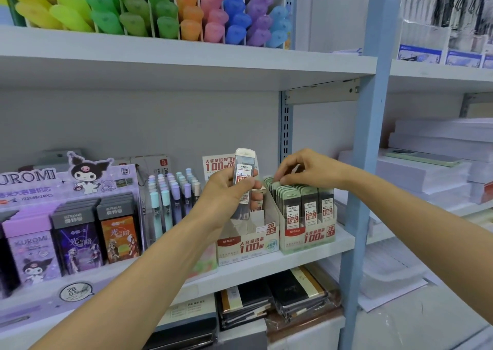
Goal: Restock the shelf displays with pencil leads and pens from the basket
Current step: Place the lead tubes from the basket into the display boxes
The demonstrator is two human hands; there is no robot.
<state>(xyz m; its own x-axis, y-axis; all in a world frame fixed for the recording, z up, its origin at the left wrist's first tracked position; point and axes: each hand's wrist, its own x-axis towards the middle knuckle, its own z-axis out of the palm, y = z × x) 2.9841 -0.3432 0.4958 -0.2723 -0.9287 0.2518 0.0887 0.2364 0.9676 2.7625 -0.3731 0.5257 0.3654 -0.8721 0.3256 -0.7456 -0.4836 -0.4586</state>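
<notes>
Head view: left hand [229, 189] holds a 0.5 lead case [245, 163], right hand [306, 171] is at the 0.7 box [309, 239].
Left grip is clamped round the case's middle, holding it upright above the 0.5 box [248, 244]. Both boxes sit side by side at the shelf [293, 260] front edge, near its right end. Right fingertips [278, 177] are curled onto the green-capped cases [306, 203] in the back left of the 0.7 box; can't tell whether that grip pinches one.
</notes>
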